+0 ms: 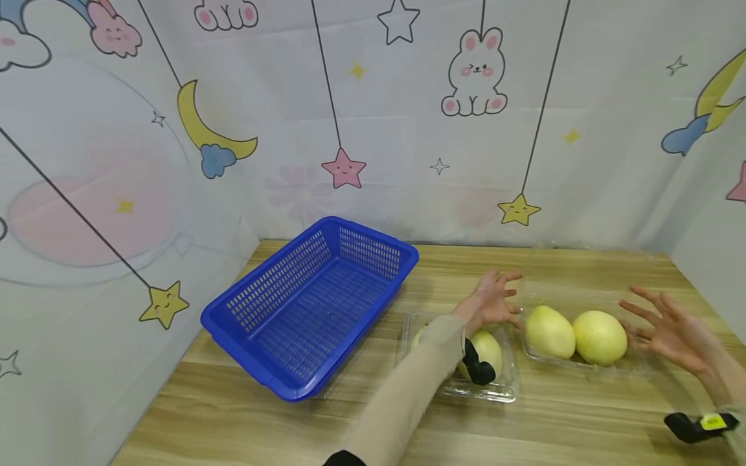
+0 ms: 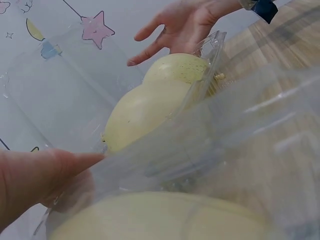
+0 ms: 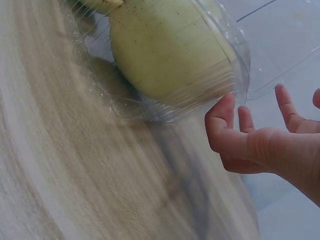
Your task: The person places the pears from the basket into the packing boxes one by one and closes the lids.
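Observation:
Two pale yellow, melon-like fruits [image 1: 600, 338] sit side by side in a clear plastic box [image 1: 542, 358] whose transparent lid [image 1: 588, 268] stands raised behind them. At that box's left side is my left hand [image 1: 492, 299], fingers spread apart. My right hand [image 1: 676, 330] is at its right side, with fingers spread and slightly bent. In the right wrist view the fingertips are close to the box wall; I cannot tell if they touch it. Below my left forearm another clear box [image 1: 489, 393] holds more pale yellow fruit [image 1: 488, 349], partly hidden by the sleeve.
A blue perforated plastic basket [image 1: 355, 336] stands on the left of the wooden table [image 1: 373, 421]. White cloth walls [image 1: 396, 116] with cartoon prints rise behind the table and at both sides.

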Action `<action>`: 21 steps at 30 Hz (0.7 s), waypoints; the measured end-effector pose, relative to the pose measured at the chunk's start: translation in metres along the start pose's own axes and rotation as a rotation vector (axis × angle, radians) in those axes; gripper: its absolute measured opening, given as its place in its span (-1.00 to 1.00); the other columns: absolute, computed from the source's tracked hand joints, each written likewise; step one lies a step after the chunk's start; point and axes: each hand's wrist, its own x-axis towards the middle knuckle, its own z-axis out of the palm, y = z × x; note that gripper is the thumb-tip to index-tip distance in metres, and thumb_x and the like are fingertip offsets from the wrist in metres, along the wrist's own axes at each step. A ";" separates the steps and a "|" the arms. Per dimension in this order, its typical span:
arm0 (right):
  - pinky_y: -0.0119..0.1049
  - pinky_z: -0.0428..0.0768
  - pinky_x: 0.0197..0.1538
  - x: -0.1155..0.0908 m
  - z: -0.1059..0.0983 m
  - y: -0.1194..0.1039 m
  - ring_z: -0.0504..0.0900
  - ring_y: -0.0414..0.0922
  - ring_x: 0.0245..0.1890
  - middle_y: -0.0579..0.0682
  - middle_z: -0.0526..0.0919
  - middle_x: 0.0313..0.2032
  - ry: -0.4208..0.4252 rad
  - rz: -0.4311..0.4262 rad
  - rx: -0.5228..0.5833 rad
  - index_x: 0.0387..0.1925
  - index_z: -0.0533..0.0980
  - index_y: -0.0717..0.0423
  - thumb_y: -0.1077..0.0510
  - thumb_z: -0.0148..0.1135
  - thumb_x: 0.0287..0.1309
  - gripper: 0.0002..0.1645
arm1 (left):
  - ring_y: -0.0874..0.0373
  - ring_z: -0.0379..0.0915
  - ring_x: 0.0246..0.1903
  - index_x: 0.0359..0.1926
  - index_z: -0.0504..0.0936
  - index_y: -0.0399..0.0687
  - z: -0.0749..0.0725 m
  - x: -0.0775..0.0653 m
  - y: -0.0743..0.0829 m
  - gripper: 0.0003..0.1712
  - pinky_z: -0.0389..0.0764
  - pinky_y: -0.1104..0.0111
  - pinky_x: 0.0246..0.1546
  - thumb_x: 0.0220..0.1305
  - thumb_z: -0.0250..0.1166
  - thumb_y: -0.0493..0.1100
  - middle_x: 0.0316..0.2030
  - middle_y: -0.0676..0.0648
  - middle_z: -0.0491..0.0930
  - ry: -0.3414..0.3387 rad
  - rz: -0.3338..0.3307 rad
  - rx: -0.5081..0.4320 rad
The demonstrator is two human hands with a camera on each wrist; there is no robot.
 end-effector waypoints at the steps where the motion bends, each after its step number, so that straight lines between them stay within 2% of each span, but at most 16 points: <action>1: 0.10 0.19 0.25 0.000 0.001 0.000 0.23 0.15 0.25 0.07 0.28 0.22 0.006 0.004 -0.001 0.30 0.11 -0.18 -0.15 -0.97 0.21 -0.19 | -0.46 -0.45 0.28 0.31 0.13 0.01 0.000 0.000 0.000 -0.33 -0.28 -0.38 0.10 0.34 -0.48 0.20 0.35 -0.29 -0.33 0.003 0.000 0.004; 9: 0.18 0.12 0.25 0.002 0.005 -0.004 0.24 0.18 0.24 0.14 0.30 0.20 0.002 0.082 -0.007 0.28 0.15 -0.14 -0.27 -0.93 0.18 -0.14 | -0.44 -0.53 0.28 0.30 0.16 -0.04 0.002 -0.001 0.003 -0.37 -0.34 -0.37 0.10 0.35 -0.40 0.15 0.37 -0.24 -0.44 0.027 -0.008 0.051; 14: 0.18 0.12 0.25 0.004 0.007 -0.006 0.26 0.22 0.21 0.16 0.32 0.17 0.053 0.119 -0.010 0.23 0.22 -0.12 -0.30 -0.87 0.19 -0.15 | -0.40 -0.52 0.29 0.30 0.14 -0.07 0.003 -0.002 0.004 -0.35 -0.35 -0.35 0.12 0.33 -0.35 0.17 0.36 -0.29 -0.45 0.043 -0.007 0.038; 18: 0.19 0.15 0.23 0.007 0.012 -0.006 0.30 0.22 0.18 0.17 0.36 0.13 0.104 0.113 -0.017 0.18 0.27 -0.06 -0.29 -0.82 0.21 -0.16 | -0.38 -0.51 0.30 0.27 0.16 -0.13 0.004 -0.002 0.003 -0.34 -0.39 -0.33 0.14 0.32 -0.32 0.17 0.33 -0.38 -0.43 0.061 0.001 0.001; 21: 0.17 0.23 0.19 0.010 0.017 -0.005 0.37 0.18 0.14 0.14 0.40 0.08 0.172 0.097 -0.065 0.11 0.31 -0.04 -0.22 -0.78 0.25 -0.24 | -0.37 -0.52 0.31 0.24 0.18 -0.19 0.004 -0.001 0.003 -0.34 -0.41 -0.31 0.15 0.31 -0.30 0.17 0.32 -0.41 -0.41 0.068 0.000 -0.017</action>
